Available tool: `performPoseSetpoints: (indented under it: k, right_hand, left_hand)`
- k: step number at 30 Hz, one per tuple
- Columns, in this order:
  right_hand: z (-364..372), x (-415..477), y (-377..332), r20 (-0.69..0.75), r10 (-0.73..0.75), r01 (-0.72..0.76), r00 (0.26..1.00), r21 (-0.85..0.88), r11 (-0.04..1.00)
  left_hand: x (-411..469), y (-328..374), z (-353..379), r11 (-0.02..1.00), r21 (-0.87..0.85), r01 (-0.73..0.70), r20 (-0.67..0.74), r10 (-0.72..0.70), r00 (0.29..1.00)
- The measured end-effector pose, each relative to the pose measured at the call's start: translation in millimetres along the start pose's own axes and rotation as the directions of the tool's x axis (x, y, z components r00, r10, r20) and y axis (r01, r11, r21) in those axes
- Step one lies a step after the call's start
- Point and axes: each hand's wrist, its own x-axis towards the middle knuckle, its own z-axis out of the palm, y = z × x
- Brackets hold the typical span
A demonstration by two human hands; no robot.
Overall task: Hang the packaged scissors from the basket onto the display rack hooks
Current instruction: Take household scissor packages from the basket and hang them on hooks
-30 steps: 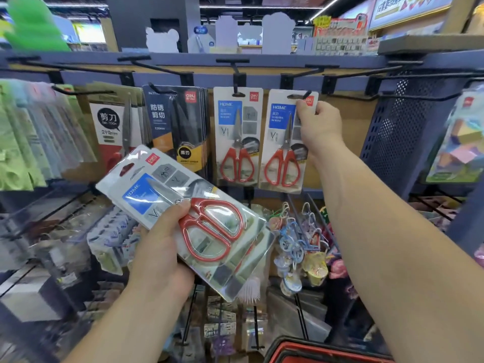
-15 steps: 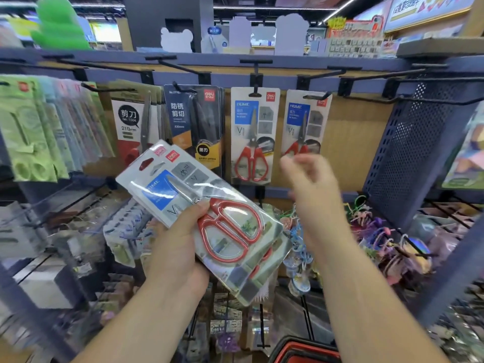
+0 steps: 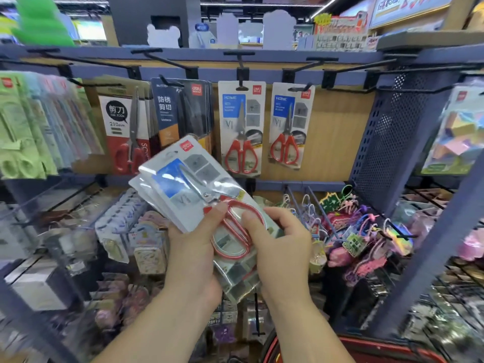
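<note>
My left hand (image 3: pixel 193 247) grips the scissor packs (image 3: pixel 193 189); my right hand (image 3: pixel 277 239) pinches the top one. Glossy packs may slip apart.

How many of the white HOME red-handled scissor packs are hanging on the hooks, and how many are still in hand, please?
Hanging on the hooks: 2, the left pack and the right pack
Held stack, in the left hand and right hand: at least 2; the exact count is hidden
Total: at least 4

A shop aisle. Blue shelving (image 3: pixel 301 52) with a wooden backboard (image 3: pixel 332 132) stands under strip lights (image 3: pixel 256 5). A perforated panel (image 3: pixel 398 132) sits right.
</note>
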Motion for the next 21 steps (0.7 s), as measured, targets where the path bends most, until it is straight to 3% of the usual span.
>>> performPoseSetpoints:
  k: [6, 10, 16, 21]
  right_hand:
    - [3, -6, 6, -0.035, 0.121, -0.11, 0.992, 0.226, 0.968]
    - [2, -6, 3, -0.016, 0.225, -0.198, 0.974, 0.418, 0.887]
    - [5, -5, 3, -0.053, 0.265, -0.205, 0.963, 0.497, 0.843]
    - [5, -1, 6, -0.078, 0.331, -0.238, 0.94, 0.543, 0.805]
  left_hand:
    - [-12, -5, 3, 0.998, 0.011, -0.065, 0.015, 0.065, 0.998]
    - [-13, -3, 2, 0.994, 0.026, -0.106, 0.039, 0.105, 0.994]
    - [-10, -6, -5, 0.992, 0.033, -0.121, 0.047, 0.119, 0.992]
    - [-1, -9, -12, 0.99, 0.092, -0.106, -0.052, 0.111, 0.992]
